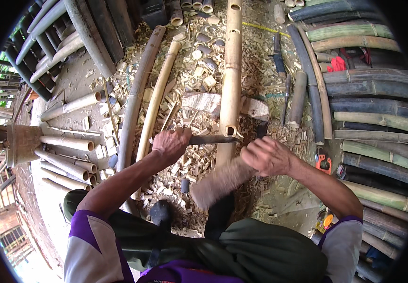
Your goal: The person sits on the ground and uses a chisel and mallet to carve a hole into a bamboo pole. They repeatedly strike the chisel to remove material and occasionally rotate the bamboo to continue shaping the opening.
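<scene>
My left hand (172, 144) is closed round one end of a long, flat dark blade (211, 139); whether it is a chisel or a knife I cannot tell. The blade's other end lies across a pale bamboo pole (233, 70), just below a squared hole cut in it. In my right hand (267, 155), fingers wrapped tight, is a thick wooden mallet (225, 181), blurred by motion and slanting down to the left, near the pole. The pole rests over a rough pale wood block (201, 102) and runs away from me.
Wood chips (194, 165) cover the ground. Two long poles (159, 99) lie left of the work, and a long thin tool (286, 96) lies right. Bamboo lengths (374, 89) are stacked along the right, near an orange tool (323, 162). Cut pieces (67, 143) lie at left.
</scene>
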`<action>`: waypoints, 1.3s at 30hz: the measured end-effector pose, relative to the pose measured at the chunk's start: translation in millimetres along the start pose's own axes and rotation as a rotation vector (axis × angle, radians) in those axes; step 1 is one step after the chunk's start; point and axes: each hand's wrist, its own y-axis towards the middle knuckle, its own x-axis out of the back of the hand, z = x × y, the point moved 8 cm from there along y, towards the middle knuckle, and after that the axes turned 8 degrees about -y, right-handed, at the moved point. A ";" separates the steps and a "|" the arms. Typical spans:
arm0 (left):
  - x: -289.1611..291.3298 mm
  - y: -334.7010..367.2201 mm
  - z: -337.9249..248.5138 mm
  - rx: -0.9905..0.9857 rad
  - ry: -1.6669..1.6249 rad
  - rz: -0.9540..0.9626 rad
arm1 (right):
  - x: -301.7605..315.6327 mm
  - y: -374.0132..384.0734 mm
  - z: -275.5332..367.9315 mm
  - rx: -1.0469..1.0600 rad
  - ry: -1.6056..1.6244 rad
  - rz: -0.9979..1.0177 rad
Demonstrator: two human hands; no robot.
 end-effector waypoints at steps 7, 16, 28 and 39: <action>-9.2 8.5 7.4 0.022 0.032 0.001 | -26.0 -11.2 -35.2 -0.178 -0.189 0.149; 9.2 34.5 7.6 -0.123 -0.266 0.101 | -32.3 -34.9 -73.4 -0.369 -0.178 0.123; 50.3 53.7 22.3 -0.219 -0.242 0.015 | 21.4 -69.3 -82.6 -1.096 0.884 -0.502; 43.0 52.6 27.7 -0.190 -0.180 0.099 | -12.9 -28.5 -63.2 -0.977 0.668 0.331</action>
